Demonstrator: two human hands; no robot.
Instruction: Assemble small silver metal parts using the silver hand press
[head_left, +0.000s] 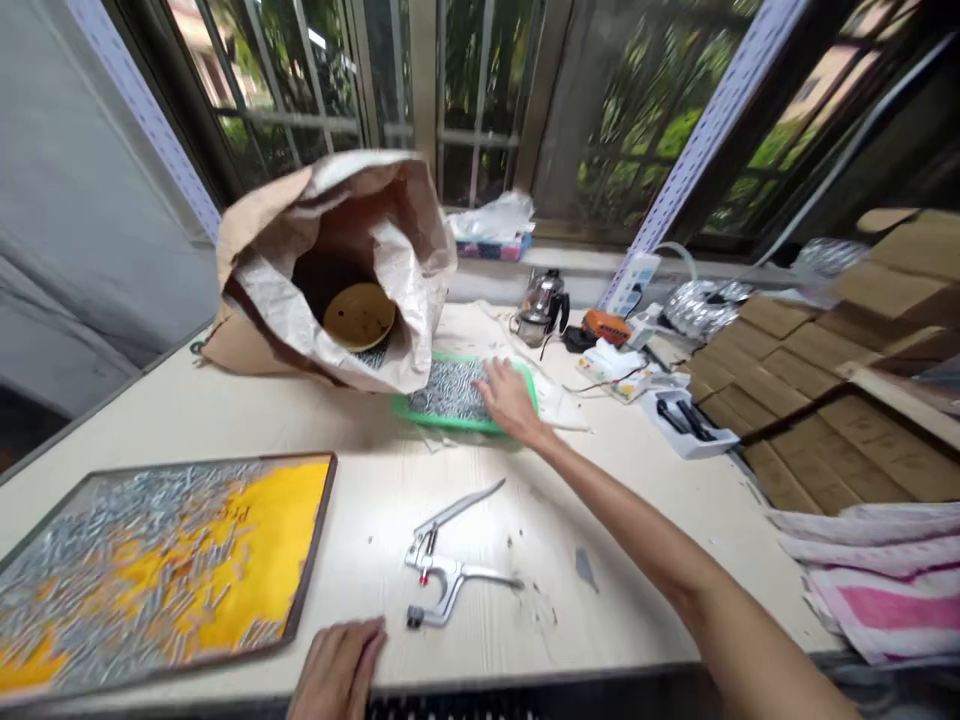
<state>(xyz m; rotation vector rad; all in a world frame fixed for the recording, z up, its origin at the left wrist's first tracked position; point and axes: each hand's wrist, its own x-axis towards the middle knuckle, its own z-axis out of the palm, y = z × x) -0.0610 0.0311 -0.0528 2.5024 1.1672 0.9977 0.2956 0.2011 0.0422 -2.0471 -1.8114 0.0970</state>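
- Desk [480, 470] – pale wood-grain laminate, smooth and flecked with small debris.
- Framed tray [309, 550] at 9 o'clock – a flat rectangle with a dark rim and a glossy yellow floor, its left half buried under dull grey metal pins.
- Paper sack [390, 250] at 11 o'clock – crumpled brown kraft with a whitish liner, lying on its side with the mouth gaping. A round yellow dish [358, 315] sits inside it.
- Flattened cardboard [810, 400] at 2 o'clock – matte brown panels laid overlapping.
- Green tray [442, 422] at 12 o'clock, just beside the sack's mouth – shallow plastic, heaped with small shiny metal pieces.
- Right hand [510, 400] – arm stretched out, palm down, fingers spread flat on the pieces at the green tray's right end, pinching nothing. The pieces look loose and slippery, so I judge that a slow rake with cupped fingers, kept inside the rim, suits them best.
- Snap pliers [450, 575] at 6 o'clock – bare cast metal with one long thin lever, lying flat and untouched.
- Left hand [337, 670] – at the desk's near edge, fingers together and relaxed, empty, near the pliers but apart from them. Kept planted there, it would steady the long reach.
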